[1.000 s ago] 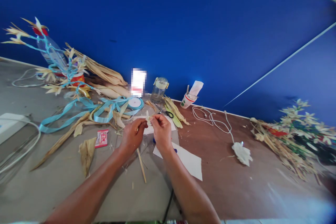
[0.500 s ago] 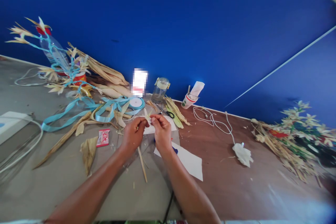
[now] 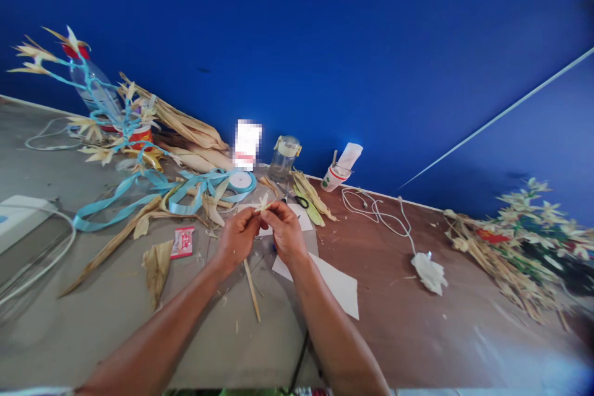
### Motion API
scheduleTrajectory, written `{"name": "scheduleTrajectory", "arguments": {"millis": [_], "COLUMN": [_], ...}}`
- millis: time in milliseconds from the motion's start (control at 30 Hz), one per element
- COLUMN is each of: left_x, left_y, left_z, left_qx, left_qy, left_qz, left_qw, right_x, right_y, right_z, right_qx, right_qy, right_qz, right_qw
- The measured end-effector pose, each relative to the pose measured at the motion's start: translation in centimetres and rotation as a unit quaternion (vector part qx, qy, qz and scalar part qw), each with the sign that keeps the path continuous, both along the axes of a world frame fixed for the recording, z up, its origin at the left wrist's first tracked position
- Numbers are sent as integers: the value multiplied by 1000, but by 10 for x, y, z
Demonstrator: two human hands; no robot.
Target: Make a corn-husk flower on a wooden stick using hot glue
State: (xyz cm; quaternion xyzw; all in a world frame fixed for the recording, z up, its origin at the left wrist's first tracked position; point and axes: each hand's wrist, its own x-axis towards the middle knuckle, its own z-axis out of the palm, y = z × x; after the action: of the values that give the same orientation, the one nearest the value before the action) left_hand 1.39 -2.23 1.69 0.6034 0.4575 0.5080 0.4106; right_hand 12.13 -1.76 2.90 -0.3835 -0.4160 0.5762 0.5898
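My left hand and my right hand meet above the table, fingertips pinched together on a small pale corn-husk flower that sticks up between them. A thin wooden stick runs down from under my left hand toward me. Below my hands lie white paper sheets. Black-handled scissors lie just beyond my right hand.
Light blue ribbon and its roll trail to the left among dried husks. A glass jar, a paper cup, a white cable, a red packet and a finished husk-flower bunch lie around. A blue wall stands behind.
My hands have drawn closer together and the small husk flower now stands a little higher between the fingertips. Nothing else on the table has moved.
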Motion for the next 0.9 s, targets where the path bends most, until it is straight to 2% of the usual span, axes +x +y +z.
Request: {"name": "scheduleTrajectory", "arguments": {"millis": [300,533,900], "left_x": [1,-1,2], "left_y": [0,1,-4], "left_z": [-4,-3,4], "left_qx": [21,1,22], "left_qy": [8,15,34], "left_qz": [0,13,22], "left_qw": [1000,1000,999], "right_x": [1,3,-1], "right_y": [2,3,4], "right_z": [-3,-10,-7], "right_qx": [18,14,22], "right_qy": [-30,54,32], "right_qz": [-7,36,10], "right_qw": [999,998,999]}}
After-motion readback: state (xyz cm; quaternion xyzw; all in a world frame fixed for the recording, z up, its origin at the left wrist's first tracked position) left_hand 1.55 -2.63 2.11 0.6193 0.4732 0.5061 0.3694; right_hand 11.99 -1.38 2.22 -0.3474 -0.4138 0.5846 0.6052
